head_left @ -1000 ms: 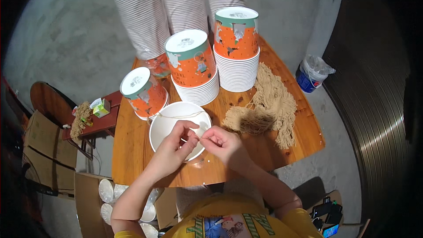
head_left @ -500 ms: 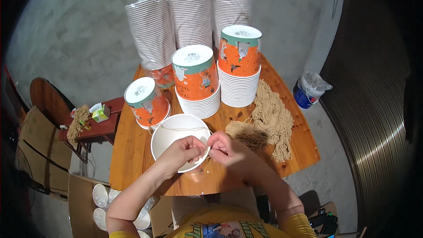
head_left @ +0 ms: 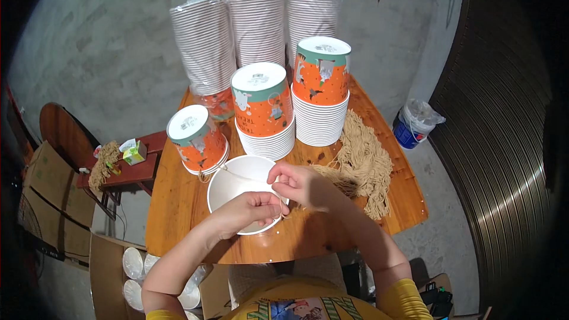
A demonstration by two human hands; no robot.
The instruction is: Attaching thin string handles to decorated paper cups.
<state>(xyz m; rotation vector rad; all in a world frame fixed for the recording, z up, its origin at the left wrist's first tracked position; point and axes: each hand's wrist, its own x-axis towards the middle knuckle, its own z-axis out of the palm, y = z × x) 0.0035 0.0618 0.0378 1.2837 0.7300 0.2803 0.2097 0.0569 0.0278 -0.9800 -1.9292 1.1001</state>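
A white paper bucket [head_left: 224, 195] rests near the front of the wooden table with its open mouth facing up toward me. A thin beige cord [head_left: 239, 176] crosses its mouth from the far left rim to my hands. Over the bucket's right side, my right hand [head_left: 302, 188] pinches the cord between thumb and fingers. Just below and to the left, my left hand [head_left: 252, 210] is closed on the cord by the near right rim, where a loose end hangs from its fingertips. The exact spot where the cord meets the rim is hidden by my fingers.
Upside-down orange printed buckets top a short stack [head_left: 198, 142], a middle stack [head_left: 264, 115] and a right stack [head_left: 322, 95]. Wrapped stacks of white-rimmed buckets [head_left: 204, 41] stand behind. A beige cord bundle [head_left: 367, 163] lies at right. A lidded pail [head_left: 413, 124] stands beyond the table.
My right hand has moved up and left, away from the rim, drawing the cord. My left hand has shifted slightly down and right; the bucket has moved a little rightward.
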